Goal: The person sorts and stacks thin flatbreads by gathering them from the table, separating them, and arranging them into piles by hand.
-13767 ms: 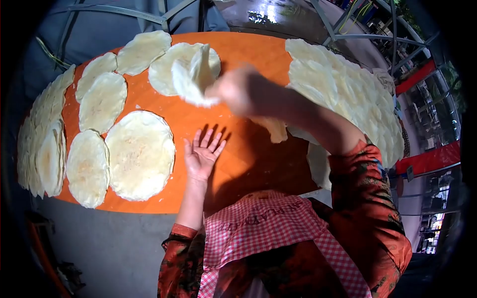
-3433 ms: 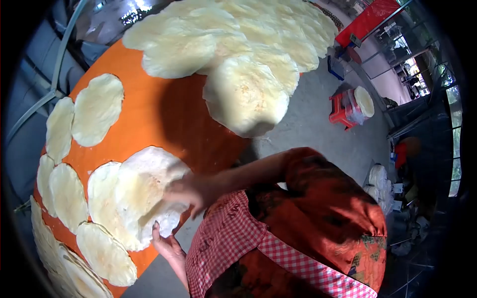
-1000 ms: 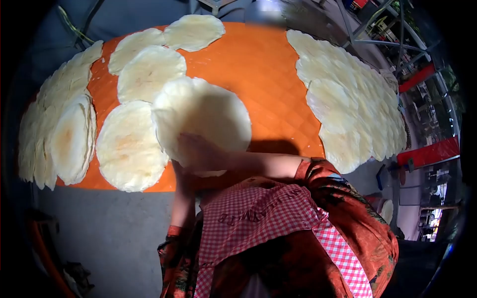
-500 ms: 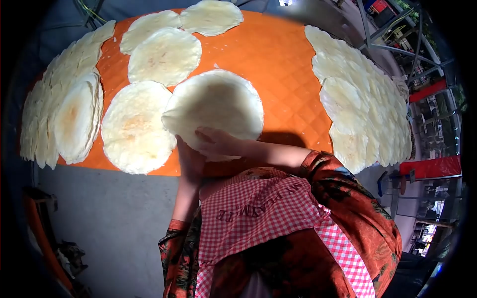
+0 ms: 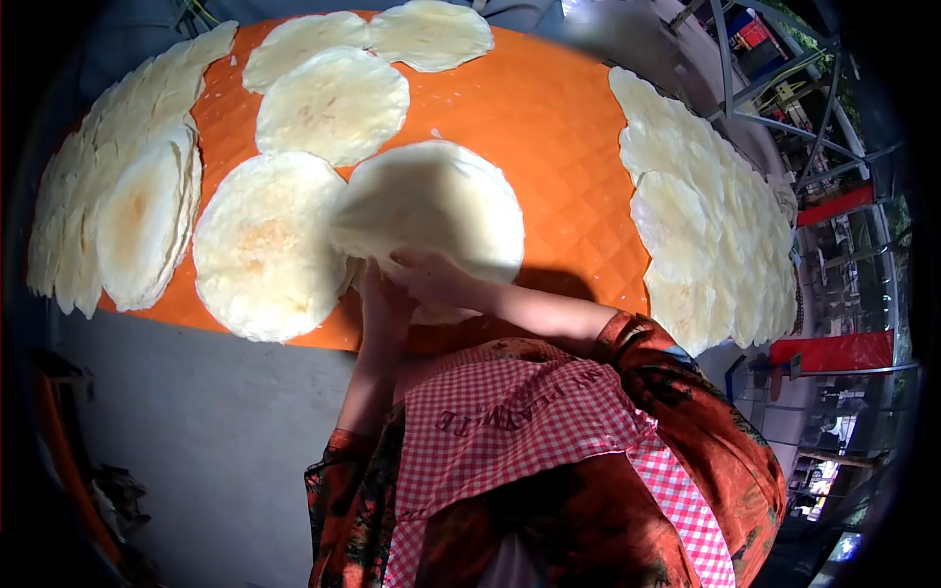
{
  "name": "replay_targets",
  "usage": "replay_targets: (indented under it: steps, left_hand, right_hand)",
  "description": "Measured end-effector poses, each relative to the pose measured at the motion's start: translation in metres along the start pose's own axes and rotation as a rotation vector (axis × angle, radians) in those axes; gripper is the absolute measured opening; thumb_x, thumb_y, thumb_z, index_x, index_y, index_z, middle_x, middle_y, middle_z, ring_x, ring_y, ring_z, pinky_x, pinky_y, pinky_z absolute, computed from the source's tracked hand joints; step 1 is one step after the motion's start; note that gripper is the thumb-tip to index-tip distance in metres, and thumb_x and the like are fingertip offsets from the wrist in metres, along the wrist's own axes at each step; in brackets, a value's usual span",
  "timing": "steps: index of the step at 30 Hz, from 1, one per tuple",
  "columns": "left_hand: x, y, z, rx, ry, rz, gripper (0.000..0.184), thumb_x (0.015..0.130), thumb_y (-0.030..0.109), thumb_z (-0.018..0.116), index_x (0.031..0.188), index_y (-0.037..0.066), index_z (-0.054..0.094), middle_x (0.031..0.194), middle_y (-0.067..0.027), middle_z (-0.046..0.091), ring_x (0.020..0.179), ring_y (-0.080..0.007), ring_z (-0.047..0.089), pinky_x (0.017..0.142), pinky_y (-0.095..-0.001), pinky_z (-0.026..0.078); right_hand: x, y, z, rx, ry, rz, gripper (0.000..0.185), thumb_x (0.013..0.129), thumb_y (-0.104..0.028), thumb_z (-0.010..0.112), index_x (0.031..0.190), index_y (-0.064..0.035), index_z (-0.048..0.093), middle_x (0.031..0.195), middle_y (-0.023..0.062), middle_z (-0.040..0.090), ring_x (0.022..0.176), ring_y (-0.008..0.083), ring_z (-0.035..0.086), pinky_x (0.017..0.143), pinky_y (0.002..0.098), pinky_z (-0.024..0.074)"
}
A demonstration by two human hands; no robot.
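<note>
A round pale flatbread (image 5: pixel 451 206) lies on the orange cloth (image 5: pixel 569 186) in front of me, partly in shadow, its near left edge lifted and folded. My left hand (image 5: pixel 380 292) has its fingers closed at that edge. My right hand (image 5: pixel 429 277) is beside it, touching the left one, with its fingers on the same near edge. Another flatbread (image 5: pixel 267 250), browned in the middle, sits just left of my hands. Beyond it is one more flatbread (image 5: pixel 333 106).
Overlapping flatbreads (image 5: pixel 706 216) cover the right end of the table. More are layered at the far left, with a small stack (image 5: pixel 147 216) beside them. Two others (image 5: pixel 431 34) (image 5: pixel 306 47) lie at the far edge. Grey floor (image 5: pixel 216 431) shows at lower left.
The near left edge of the flatbread has been lifted and folded further, and both hands have come closer together there. The view has shifted slightly.
</note>
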State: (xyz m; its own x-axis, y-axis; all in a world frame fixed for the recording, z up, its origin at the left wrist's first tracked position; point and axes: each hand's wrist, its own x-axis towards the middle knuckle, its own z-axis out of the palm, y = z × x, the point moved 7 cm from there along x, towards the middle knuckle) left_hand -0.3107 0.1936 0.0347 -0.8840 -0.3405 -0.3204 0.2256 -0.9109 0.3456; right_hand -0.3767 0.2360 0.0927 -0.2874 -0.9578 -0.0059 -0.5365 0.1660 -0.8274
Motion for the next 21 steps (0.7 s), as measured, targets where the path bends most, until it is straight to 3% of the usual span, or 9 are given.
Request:
replay_targets:
  steps: [3, 7, 9, 11, 15, 17, 18, 20, 21]
  left_hand:
    - [0.01, -0.005, -0.012, 0.015, -0.004, 0.03, 0.046, 0.098, 0.037, 0.04, 0.132, 0.007, 0.04, 0.126, -0.0097, 0.05, 0.116, -0.0238, 0.05, 0.097, -0.0384, 0.042]
    - [0.015, -0.004, -0.039, 0.345, -0.057, 0.11, 0.049, 0.098, 0.033, 0.037, 0.136, 0.003, 0.034, 0.131, -0.0113, 0.046, 0.121, -0.0257, 0.046, 0.1, -0.0405, 0.04]
    - [0.008, 0.0, -0.029, 0.277, -0.087, 0.06, 0.05, 0.098, 0.033, 0.035, 0.138, 0.002, 0.031, 0.134, -0.0125, 0.043, 0.123, -0.0267, 0.044, 0.102, -0.0414, 0.038]
    - [-0.001, -0.002, -0.015, -0.161, -0.06, -0.091, 0.052, 0.098, 0.033, 0.035, 0.139, 0.0, 0.029, 0.136, -0.0136, 0.041, 0.125, -0.0275, 0.042, 0.102, -0.0421, 0.038]
    - [-0.006, -0.001, -0.012, -0.086, -0.039, -0.058, 0.054, 0.096, 0.035, 0.04, 0.138, 0.004, 0.032, 0.136, -0.0137, 0.042, 0.124, -0.0289, 0.042, 0.099, -0.0429, 0.04]
    - [-0.004, -0.005, -0.024, -0.082, 0.031, -0.061, 0.05, 0.092, 0.034, 0.048, 0.133, 0.005, 0.042, 0.13, -0.0135, 0.047, 0.121, -0.0282, 0.046, 0.096, -0.0433, 0.042]
    - [-0.004, 0.008, -0.032, 0.369, -0.01, 0.137, 0.041, 0.092, 0.027, 0.047, 0.126, 0.005, 0.047, 0.124, -0.0126, 0.051, 0.113, -0.0257, 0.05, 0.092, -0.0404, 0.044]
    - [0.0, 0.014, -0.035, 1.007, -0.142, 0.418, 0.035, 0.093, 0.023, 0.043, 0.121, 0.004, 0.051, 0.118, -0.0112, 0.055, 0.107, -0.0224, 0.053, 0.09, -0.0366, 0.045]
    - [0.002, 0.009, -0.027, 0.842, -0.13, 0.272, 0.036, 0.096, 0.025, 0.04, 0.123, 0.004, 0.05, 0.12, -0.0106, 0.054, 0.109, -0.0215, 0.052, 0.093, -0.0358, 0.044]
  right_hand:
    - [-0.003, 0.008, -0.005, 0.349, 0.03, 0.318, 0.039, 0.092, -0.028, 0.051, 0.118, -0.0002, 0.056, 0.104, 0.0152, 0.064, 0.099, 0.0214, 0.059, 0.089, 0.0346, 0.0451]
    - [-0.004, 0.036, -0.011, 0.126, 0.225, 0.235, 0.035, 0.092, -0.025, 0.049, 0.113, 0.0018, 0.059, 0.106, 0.0208, 0.064, 0.106, 0.0252, 0.059, 0.092, 0.0352, 0.0437]
    - [-0.005, 0.033, -0.02, 0.19, 0.235, 0.217, 0.035, 0.093, -0.024, 0.048, 0.113, 0.0022, 0.059, 0.106, 0.0198, 0.064, 0.105, 0.0237, 0.059, 0.092, 0.0349, 0.0438]
    - [-0.007, 0.028, -0.026, 0.228, 0.242, 0.237, 0.036, 0.093, -0.024, 0.048, 0.114, 0.0022, 0.059, 0.106, 0.0191, 0.065, 0.105, 0.0244, 0.059, 0.091, 0.0345, 0.0442]
    - [-0.008, 0.034, -0.023, 0.288, 0.264, 0.179, 0.035, 0.092, -0.023, 0.048, 0.118, -0.0025, 0.057, 0.104, 0.0145, 0.063, 0.095, 0.0239, 0.059, 0.086, 0.0344, 0.0458]
    - [0.002, 0.026, 0.005, -0.372, 0.097, 0.005, 0.033, 0.091, -0.025, 0.049, 0.114, -0.0032, 0.058, 0.103, 0.0145, 0.061, 0.095, 0.0289, 0.058, 0.087, 0.0372, 0.0454]
    - [0.006, 0.022, 0.022, -0.708, 0.016, -0.065, 0.032, 0.09, -0.025, 0.049, 0.111, -0.0035, 0.059, 0.103, 0.0144, 0.059, 0.095, 0.0314, 0.057, 0.087, 0.0386, 0.0452]
    - [-0.009, -0.006, 0.027, -0.567, 0.155, -0.403, 0.03, 0.088, -0.029, 0.05, 0.104, -0.0049, 0.06, 0.104, 0.0169, 0.055, 0.099, 0.0372, 0.052, 0.088, 0.0447, 0.0437]
    - [-0.006, 0.018, 0.023, -0.124, 0.184, 0.098, 0.033, 0.086, -0.031, 0.051, 0.107, -0.0064, 0.06, 0.114, 0.021, 0.052, 0.109, 0.0387, 0.047, 0.09, 0.0489, 0.042]
